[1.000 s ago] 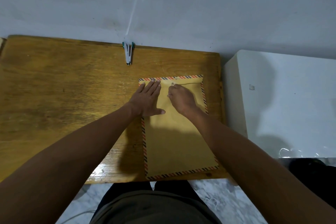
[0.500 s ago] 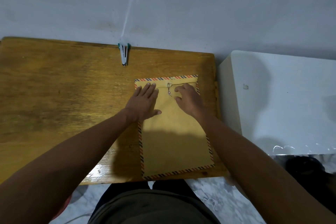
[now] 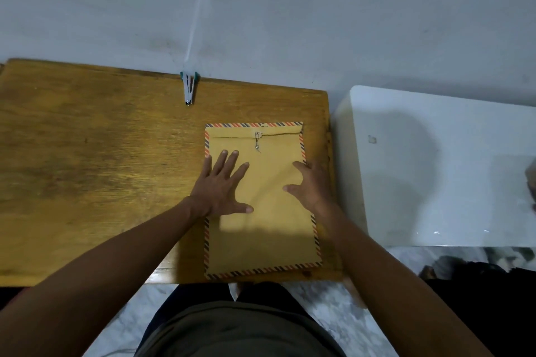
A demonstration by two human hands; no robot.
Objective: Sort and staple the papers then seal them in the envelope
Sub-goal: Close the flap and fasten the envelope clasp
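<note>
my left hand (image 3: 222, 187) and right hand (image 3: 311, 184) lie flat, fingers spread, pressing the envelope (image 3: 261, 229) smooth now its string clasp (image 3: 257, 140) looks wound shut.

The big brown wooden worktop (image 3: 101, 168) looks shiny, and you can see the wood lines running across it. The yellow-brown paper envelope with a striped edge (image 3: 269, 229) looks dull and smooth, with a thin string wound on its small round fasteners (image 3: 257, 140). The little stapler with green ends (image 3: 188, 87) has a shiny metal tip. The white box (image 3: 435, 168) beside the worktop looks smooth and glossy.
</note>
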